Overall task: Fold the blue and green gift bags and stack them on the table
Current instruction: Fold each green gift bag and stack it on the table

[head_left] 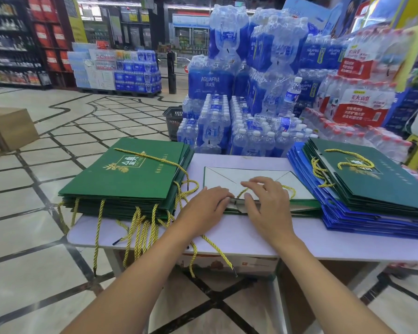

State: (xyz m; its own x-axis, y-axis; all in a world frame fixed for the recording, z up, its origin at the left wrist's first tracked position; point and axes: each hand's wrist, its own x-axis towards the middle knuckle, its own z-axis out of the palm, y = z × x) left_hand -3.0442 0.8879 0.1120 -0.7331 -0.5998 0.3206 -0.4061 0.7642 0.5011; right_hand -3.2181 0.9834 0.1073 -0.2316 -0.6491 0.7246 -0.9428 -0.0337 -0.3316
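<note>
While both arms are reaching forward, the left hand (206, 206) and right hand (267, 204) are pressing flat, fingers relaxed and gripping nothing, on a green gift bag (227, 175) lying mid-tabletop (239, 237). A green stack (130, 175) is sitting left, with more green bags (377, 186) over blue bags (343, 220) right. Water packs (212, 80) are crowding behind, and bare tabletop is showing along the near edge.

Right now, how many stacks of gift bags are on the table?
2: green stack at left; green-on-blue stack at right. Single bag between them; none seems hidden.

Left hand (206, 205), right hand (267, 203) press flattened green bag (297, 186) on table (251, 235), between bag stacks.
</note>
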